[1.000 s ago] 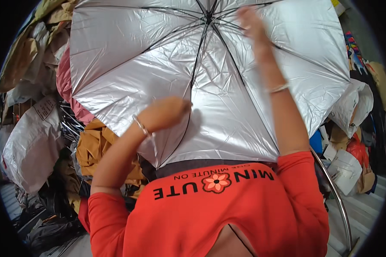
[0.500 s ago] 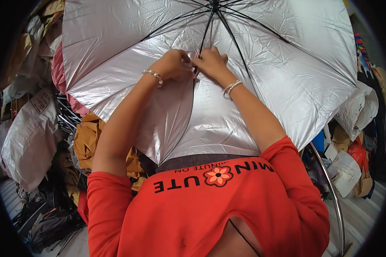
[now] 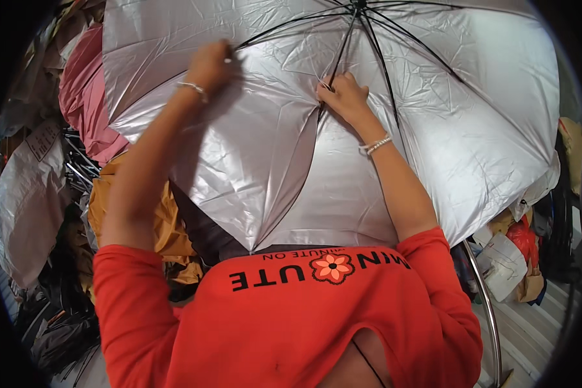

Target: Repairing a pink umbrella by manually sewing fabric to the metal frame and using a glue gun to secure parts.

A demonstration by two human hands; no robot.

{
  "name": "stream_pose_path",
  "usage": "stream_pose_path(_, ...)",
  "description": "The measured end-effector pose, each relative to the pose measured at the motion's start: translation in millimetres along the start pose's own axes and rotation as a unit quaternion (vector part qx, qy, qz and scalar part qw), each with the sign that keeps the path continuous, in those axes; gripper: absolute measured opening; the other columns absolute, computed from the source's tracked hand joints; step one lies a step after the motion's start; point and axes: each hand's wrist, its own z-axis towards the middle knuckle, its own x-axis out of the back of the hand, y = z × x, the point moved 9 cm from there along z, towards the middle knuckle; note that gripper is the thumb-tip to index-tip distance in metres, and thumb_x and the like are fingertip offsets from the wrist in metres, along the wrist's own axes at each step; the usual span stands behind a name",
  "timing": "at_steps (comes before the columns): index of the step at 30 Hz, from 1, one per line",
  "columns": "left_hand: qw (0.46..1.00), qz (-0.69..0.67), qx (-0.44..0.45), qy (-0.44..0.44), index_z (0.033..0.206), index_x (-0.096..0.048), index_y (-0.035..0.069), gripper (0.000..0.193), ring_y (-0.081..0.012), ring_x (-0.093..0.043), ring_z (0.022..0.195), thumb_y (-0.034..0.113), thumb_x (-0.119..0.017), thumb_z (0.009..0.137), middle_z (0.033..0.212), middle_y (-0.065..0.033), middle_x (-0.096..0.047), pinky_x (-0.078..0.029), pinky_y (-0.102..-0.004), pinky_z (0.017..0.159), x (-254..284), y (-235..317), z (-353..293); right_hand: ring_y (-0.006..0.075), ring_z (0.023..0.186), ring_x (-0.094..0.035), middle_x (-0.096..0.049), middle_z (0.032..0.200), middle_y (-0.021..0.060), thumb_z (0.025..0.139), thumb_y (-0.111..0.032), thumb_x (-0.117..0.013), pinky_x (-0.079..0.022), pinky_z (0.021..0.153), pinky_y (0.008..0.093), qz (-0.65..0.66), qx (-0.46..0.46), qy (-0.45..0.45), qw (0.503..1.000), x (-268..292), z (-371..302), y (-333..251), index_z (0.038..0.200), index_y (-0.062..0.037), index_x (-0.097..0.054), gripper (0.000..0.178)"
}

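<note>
A spread umbrella (image 3: 252,155) with silver lining lies across my lap, its inner side and black ribs facing me. My right hand (image 3: 348,98) pinches one black umbrella rib (image 3: 338,59) against the lining near the middle. Off to the left, my left hand (image 3: 211,64) is raised over the lining, close to another rib. Its fingers look curled together and are smeared by motion. A tiny pale speck shows at its fingertips, too small to name. Where the ribs meet, the black hub (image 3: 358,6) sits at the top edge.
At the left are a pink cloth (image 3: 87,97), a white plastic bag (image 3: 29,200) and crumpled orange-brown material (image 3: 171,233). A curved metal tube (image 3: 485,297) stands at the lower right, beside a heap of bags and scraps (image 3: 511,265).
My left hand has moved away from the right hand, up and to the left. My right hand still pinches the rib. The umbrella has shifted slightly right in view.
</note>
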Motion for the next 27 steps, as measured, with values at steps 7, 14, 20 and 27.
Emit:
stream_pose_path(7, 0.998, -0.061, -0.008, -0.016, 0.105, -0.068, 0.0, 0.026, -0.041, -0.068, 0.085, 0.022, -0.065, 0.094, 0.093, -0.0241, -0.071, -0.053, -0.0475, 0.079, -7, 19, -11, 0.0337, 0.093, -0.065, -0.07, 0.096, 0.0138, 0.092, -0.035, -0.062, -0.048, 0.078, 0.0469, 0.142, 0.074, -0.07, 0.985, 12, 1, 58, 0.096, -0.0056, -0.073, 0.031)
stream_pose_path(14, 0.961, -0.184, -0.085, -0.187, 0.118, -0.066, -0.003, 0.039, -0.0344, -0.068, 0.079, 0.031, -0.065, 0.099, 0.095, -0.0222, -0.071, -0.054, -0.0389, 0.077, -56, 162, -26, 0.0133, 0.082, -0.057, -0.065, 0.091, 0.0062, 0.096, -0.018, -0.061, -0.045, 0.074, 0.0279, 0.128, 0.039, -0.029, 0.991, 117, -30, 45, 0.103, 0.0, -0.067, 0.021)
stream_pose_path(20, 0.977, -0.091, -0.177, -0.074, 0.119, -0.065, -0.002, 0.039, -0.037, -0.067, 0.079, 0.019, -0.075, 0.089, 0.093, -0.024, -0.07, -0.055, -0.0399, 0.077, -133, 159, -20, 0.0123, 0.081, -0.055, -0.066, 0.092, 0.0056, 0.097, -0.016, -0.06, -0.045, 0.073, 0.027, 0.164, 0.043, 0.011, 0.986, 125, -73, 35, 0.105, 0.0001, -0.067, 0.019)
stream_pose_path(27, 0.941, -0.282, 0.026, -0.185, 0.116, -0.066, -0.001, 0.036, -0.0413, -0.068, 0.088, 0.01, -0.076, 0.083, 0.092, -0.0265, -0.07, -0.055, -0.0436, 0.08, -104, 72, -4, 0.0122, 0.078, -0.055, -0.067, 0.092, 0.0055, 0.096, -0.013, -0.061, -0.046, 0.074, 0.0275, 0.164, -0.033, -0.038, 0.985, 101, -101, 60, 0.104, -0.0006, -0.067, 0.016)
